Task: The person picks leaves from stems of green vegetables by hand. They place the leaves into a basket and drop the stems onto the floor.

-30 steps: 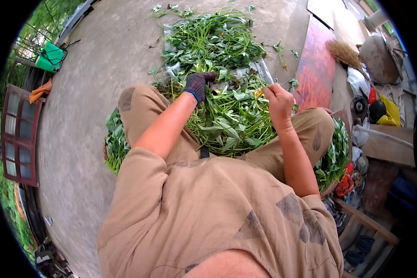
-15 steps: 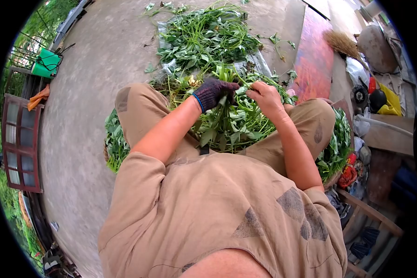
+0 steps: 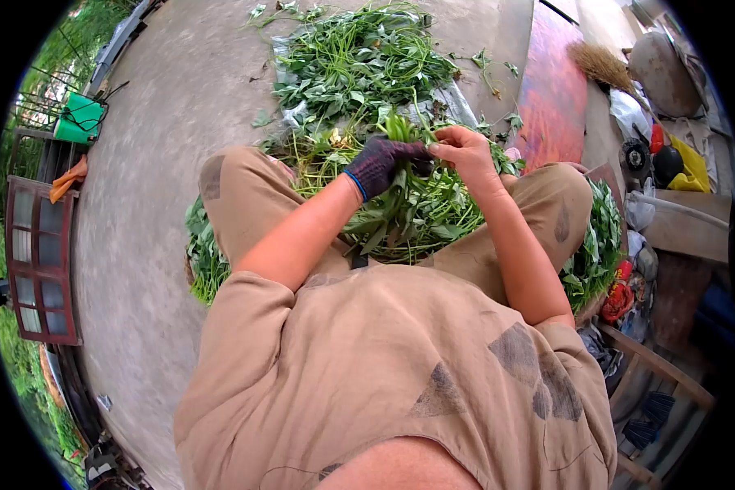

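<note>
My left hand, in a dark knitted glove with a blue cuff, is closed around a bunch of leafy green stems. The cut-looking stem ends stick up above the glove, and leaves hang below it. Bare, my right hand pinches at a thin green stem right beside the gloved fingertips; its fingers partly hide the stem. Under both hands, between my bent legs, lies a heap of leafy greens. Ahead of it a larger pile of the same greens rests on a grey plastic sheet.
More bundled greens stand beside my left hip and my right hip. To the right are a reddish board, a straw broom, a yellow bag and a wooden frame. A green bucket is at left.
My right hand has moved slightly left and up, closing in on the gloved fingertips. My left hand keeps its hold on the bunch, a little further right.
</note>
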`<state>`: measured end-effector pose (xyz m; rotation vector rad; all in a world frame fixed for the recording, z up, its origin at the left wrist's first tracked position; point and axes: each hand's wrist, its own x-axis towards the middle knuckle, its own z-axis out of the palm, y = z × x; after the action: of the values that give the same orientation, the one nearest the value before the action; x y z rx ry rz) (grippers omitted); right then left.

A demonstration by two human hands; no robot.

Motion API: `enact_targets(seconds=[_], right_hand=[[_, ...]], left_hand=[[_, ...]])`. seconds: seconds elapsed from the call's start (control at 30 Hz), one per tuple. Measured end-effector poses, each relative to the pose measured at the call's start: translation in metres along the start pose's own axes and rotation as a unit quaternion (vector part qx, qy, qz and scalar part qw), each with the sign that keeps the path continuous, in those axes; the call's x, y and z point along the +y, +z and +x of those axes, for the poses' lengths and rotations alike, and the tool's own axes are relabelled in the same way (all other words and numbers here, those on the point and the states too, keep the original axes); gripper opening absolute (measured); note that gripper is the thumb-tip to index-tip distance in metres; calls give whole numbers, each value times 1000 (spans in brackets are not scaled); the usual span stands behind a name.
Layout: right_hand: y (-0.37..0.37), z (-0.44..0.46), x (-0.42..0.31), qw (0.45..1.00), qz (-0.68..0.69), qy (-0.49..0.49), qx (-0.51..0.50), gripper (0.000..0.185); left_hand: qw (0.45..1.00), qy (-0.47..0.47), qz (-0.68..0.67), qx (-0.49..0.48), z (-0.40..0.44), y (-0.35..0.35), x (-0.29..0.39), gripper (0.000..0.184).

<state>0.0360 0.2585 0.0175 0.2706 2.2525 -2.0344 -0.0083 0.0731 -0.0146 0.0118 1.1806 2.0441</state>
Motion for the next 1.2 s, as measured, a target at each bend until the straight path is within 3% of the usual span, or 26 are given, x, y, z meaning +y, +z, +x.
enact_targets(seconds=[0.07, 0.17, 0.3, 0.33, 0.43, 0.5, 0.57, 0.6, 0.7, 0.73, 0.87, 1.03, 1.1, 1.2], right_hand=[[-1, 2, 3, 997, 73, 18, -24, 25], [-2, 2, 9, 999, 0, -46, -23, 26], [-1, -11, 0, 945, -308, -28, -103, 20], [1, -10, 2, 940, -320, -47, -110, 21], [0, -9, 6, 963, -245, -61, -89, 24], [-2, -6, 12, 987, -121, -96, -49, 19], [-5, -9, -1, 998, -12, -22, -51, 17], [-6, -8, -3, 998, 4, -4, -60, 15], [-1, -14, -8, 995, -7, 24, -102, 10], [1, -18, -11, 990, 3, 27, -138, 13], [9, -25, -15, 985, 37, 50, -158, 17], [16, -30, -12, 962, 171, 117, -175, 15], [17, -27, -5, 974, 151, 103, -136, 13], [20, -24, -9, 993, 105, 45, -42, 19]], left_hand=[[999, 5, 35, -8, -5, 9, -7, 22], [998, -56, -13, -3, -3, -6, 3, 22], [992, -87, -74, 53, 3, -17, 13, 23], [994, -81, -70, 26, 4, -18, 11, 22], [992, -81, -94, -31, 1, -21, 13, 23], [992, -65, -93, -59, -3, -23, 20, 24], [994, -41, -75, -74, -7, -21, 26, 25], [979, -40, -93, -179, -5, -22, 27, 24], [988, -72, -99, -95, -5, -25, 23, 23], [984, -59, -117, -121, 1, -31, 16, 20], [987, -45, -146, -53, 6, -42, 9, 19], [984, -59, -123, -115, -6, -21, 24, 18], [988, -43, -106, -107, -8, -22, 25, 16], [999, -24, -21, 5, -1, -27, 25, 19]])
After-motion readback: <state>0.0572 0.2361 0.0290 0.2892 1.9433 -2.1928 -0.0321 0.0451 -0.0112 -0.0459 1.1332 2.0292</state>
